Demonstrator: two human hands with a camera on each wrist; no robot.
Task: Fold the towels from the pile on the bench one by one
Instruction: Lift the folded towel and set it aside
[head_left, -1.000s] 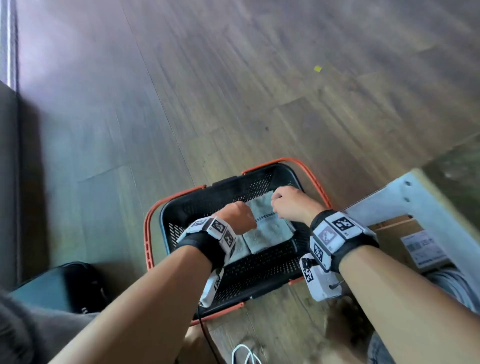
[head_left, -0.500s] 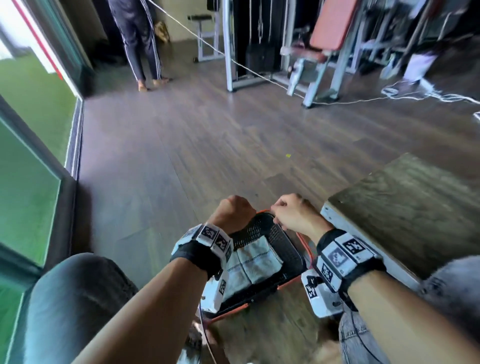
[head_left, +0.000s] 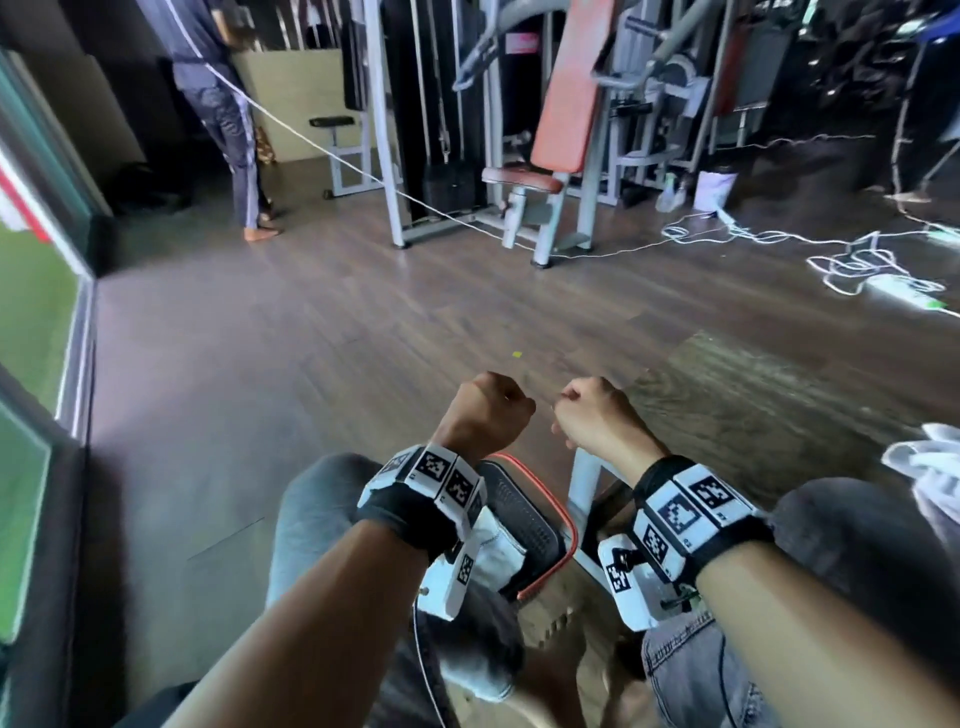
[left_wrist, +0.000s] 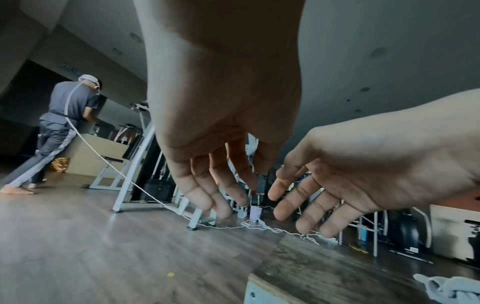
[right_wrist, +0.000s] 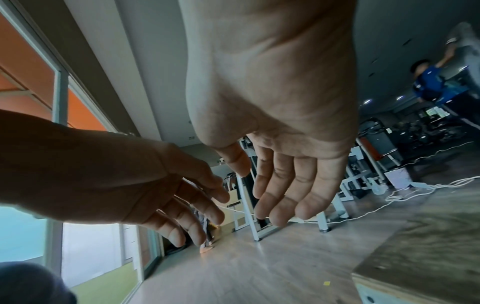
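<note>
Both hands lifted out of black plastic basket with orange rim (head_left: 540, 525). Left hand (head_left: 485, 415) and right hand (head_left: 597, 415) empty, fingers loose. Folded grey towel left in basket; next from crumpled white towel pile (head_left: 930, 467) on wooden bench (head_left: 769, 395).

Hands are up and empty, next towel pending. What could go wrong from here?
1. The remaining towels sit at the far right edge of the head view, partly cut off; a reach from the right hand may grab blind or take several at once.
2. The black basket lies low between the knees, mostly hidden by the left hand and wrist; the next drop could miss it.
</note>
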